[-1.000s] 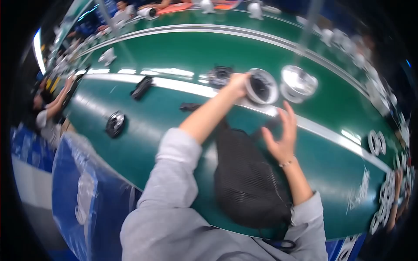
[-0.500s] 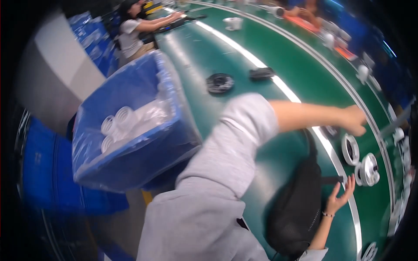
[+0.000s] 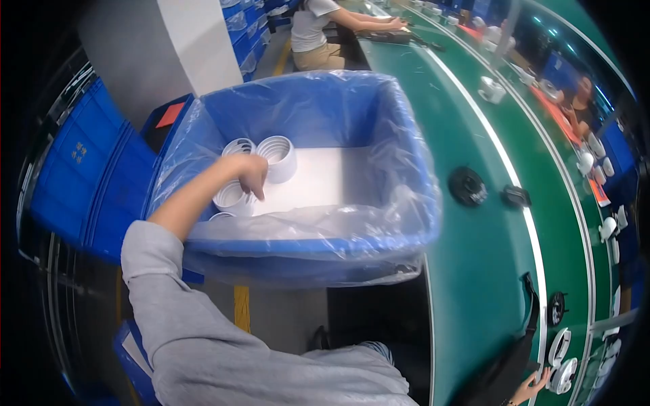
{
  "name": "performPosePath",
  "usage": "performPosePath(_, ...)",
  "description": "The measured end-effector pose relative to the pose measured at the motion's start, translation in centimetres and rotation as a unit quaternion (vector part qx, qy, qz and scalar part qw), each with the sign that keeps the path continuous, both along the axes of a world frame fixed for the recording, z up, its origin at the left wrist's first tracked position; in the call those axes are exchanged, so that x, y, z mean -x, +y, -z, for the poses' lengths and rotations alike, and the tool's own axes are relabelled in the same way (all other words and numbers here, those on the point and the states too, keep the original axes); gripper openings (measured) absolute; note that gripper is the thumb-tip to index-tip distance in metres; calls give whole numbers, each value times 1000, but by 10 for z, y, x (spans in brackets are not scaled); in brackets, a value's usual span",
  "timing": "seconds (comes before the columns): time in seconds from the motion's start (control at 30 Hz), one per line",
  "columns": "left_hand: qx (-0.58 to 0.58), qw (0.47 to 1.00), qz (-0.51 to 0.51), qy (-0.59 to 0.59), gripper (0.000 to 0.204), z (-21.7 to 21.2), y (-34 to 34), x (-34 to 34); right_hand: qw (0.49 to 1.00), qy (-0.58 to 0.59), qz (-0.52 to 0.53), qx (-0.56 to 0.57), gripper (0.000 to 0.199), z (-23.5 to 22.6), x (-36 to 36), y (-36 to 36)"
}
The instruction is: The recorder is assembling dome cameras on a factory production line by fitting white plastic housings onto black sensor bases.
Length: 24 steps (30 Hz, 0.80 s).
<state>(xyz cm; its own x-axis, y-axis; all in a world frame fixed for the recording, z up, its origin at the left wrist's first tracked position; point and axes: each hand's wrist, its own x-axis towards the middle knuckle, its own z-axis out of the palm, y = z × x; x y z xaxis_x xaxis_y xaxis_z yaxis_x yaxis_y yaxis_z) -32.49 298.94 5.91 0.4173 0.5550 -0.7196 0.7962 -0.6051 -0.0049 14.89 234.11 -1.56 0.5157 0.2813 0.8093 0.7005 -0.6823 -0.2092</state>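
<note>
Head view, only one there is. Left hand (image 3: 247, 172) is reaching down into the bin (image 3: 413, 223), a blue crate lined with a clear plastic bag (image 3: 406, 203) that drapes over the rim. The fingers point down and are curled loosely over a white ring (image 3: 230, 197) sitting at about 9 o'clock on the bin floor. The fingertips look like they're touching its top edge, but I honestly can't tell if there's a real grip on it or just contact.

The rings are short white plastic cylinders, open in the middle, with ribbed walls (think stubby spool or lamp housing). Two more (image 3: 277, 155) stand side by side just past the hand toward 11 o'clock, touching each other, and the rim of another peeks out at 8 o'clock, under the wrist. The rest of the bin floor is a plain white sheet.

Right hand (image 3: 531, 387) is way down at 5 o'clock by the frame edge, fingers spread open, holding nothing, just beside a couple of white rings on the green belt (image 3: 474, 284) and next to a black bag (image 3: 501, 372).

On the belt at 3 o'clock sit a black round part (image 3: 467, 186) and a smaller black piece (image 3: 516, 196), near each other. Blue crates (image 3: 81, 176) are stacked at 9 o'clock. Another person (image 3: 318, 34) sits at 12 o'clock, arms out on the belt.
</note>
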Motion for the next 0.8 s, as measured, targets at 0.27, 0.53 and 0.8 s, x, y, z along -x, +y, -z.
performPosePath(0.27,-289,919,52,-264,64,100,78,18,978,-82,-10,193,24,-50,18,-21)
performPosePath(0.53,-118,993,-20,-23,59,209,138,2,980,37,50,190,25,-57,32,-97)
performPosePath(0.8,-126,928,116,-331,52,247,162,22,989,56,120,60,14,-58,17,-109)
